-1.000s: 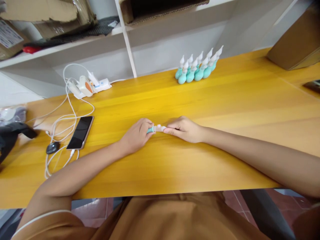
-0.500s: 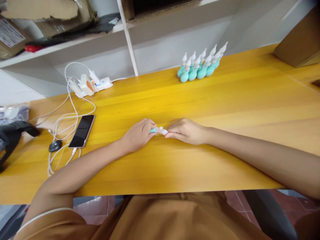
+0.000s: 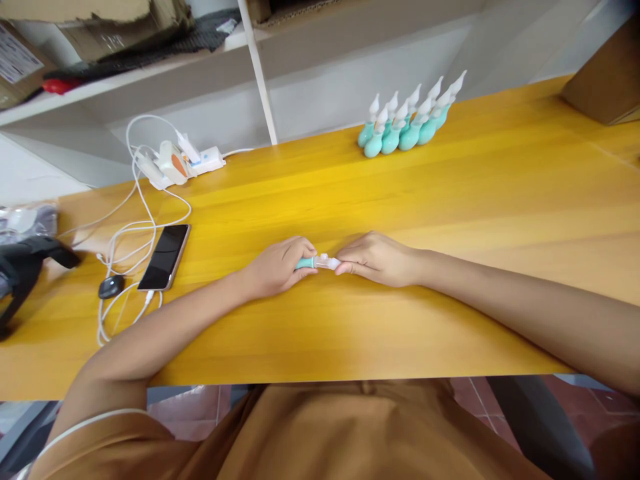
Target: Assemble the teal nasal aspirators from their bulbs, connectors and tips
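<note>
A nasal aspirator (image 3: 326, 263) with a teal bulb, a clear middle piece and a whitish tip lies sideways between my hands, low over the wooden table. My left hand (image 3: 281, 268) is closed around the teal bulb, which is mostly hidden by the fingers. With thumb and fingers pinched, my right hand (image 3: 379, 260) grips the tip end; the very end of the tip is covered. Farther back, several similar aspirators (image 3: 409, 137) stand upright in two rows, teal bulbs down and white tips up.
At left lie a phone (image 3: 165, 257), white cables (image 3: 120, 233) and a black rounded gadget (image 3: 111, 287). A power strip (image 3: 207, 160) with plugs sits behind them. A cardboard box (image 3: 605, 80) stands at back right. Shelves (image 3: 150, 63) with packages rise behind the table (image 3: 280, 200).
More of the teal neck and clear piece shows between my hands, which are slightly farther apart. Both hands keep hold of the aspirator. The view has shifted slightly.
</note>
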`<state>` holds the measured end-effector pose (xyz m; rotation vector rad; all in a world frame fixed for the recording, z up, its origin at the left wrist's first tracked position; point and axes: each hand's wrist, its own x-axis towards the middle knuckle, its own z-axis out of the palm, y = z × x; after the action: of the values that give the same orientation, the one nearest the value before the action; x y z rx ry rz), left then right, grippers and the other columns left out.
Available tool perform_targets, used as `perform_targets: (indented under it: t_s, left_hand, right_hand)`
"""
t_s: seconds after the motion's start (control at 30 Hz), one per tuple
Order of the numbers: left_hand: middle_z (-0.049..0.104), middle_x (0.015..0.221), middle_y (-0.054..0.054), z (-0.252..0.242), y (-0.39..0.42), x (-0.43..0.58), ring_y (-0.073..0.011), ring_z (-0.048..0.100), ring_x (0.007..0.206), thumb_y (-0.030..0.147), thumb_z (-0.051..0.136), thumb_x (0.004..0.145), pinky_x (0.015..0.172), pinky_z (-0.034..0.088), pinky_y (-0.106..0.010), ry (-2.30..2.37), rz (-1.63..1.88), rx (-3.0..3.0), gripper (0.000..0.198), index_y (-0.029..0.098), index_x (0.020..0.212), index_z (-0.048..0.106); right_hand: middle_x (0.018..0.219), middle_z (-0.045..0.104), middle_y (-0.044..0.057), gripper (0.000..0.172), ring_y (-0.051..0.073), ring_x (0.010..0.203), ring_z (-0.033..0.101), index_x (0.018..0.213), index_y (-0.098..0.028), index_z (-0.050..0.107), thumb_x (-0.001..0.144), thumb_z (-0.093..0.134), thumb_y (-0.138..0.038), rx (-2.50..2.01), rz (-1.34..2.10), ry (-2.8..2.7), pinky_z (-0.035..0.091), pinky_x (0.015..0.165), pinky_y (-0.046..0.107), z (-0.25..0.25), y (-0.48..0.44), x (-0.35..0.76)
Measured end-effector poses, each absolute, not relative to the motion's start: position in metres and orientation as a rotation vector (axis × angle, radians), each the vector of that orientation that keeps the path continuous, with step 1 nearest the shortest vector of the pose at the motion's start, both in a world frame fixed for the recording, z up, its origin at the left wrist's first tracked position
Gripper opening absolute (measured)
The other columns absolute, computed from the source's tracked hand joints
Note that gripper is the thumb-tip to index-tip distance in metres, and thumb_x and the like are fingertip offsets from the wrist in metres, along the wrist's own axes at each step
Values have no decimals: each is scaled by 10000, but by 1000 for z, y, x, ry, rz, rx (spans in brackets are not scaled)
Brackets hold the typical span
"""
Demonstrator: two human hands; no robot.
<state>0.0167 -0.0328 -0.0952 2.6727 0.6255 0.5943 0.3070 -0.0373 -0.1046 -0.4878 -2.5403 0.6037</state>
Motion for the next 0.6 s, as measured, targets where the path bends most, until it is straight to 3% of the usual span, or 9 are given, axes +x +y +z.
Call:
perform_targets:
  t_s: [0.6]
  left_hand:
    - [718, 1156, -119, -93, -35, 19, -261, 697, 1045, 427, 565, 1109, 907, 585, -431, 736, 634, 2695, 238, 212, 1210, 544]
  right_hand:
    - [662, 526, -16, 528, 100, 582, 460, 764, -177, 570, 1158, 476, -516, -585, 643, -2482, 313, 604, 257, -98, -36, 302]
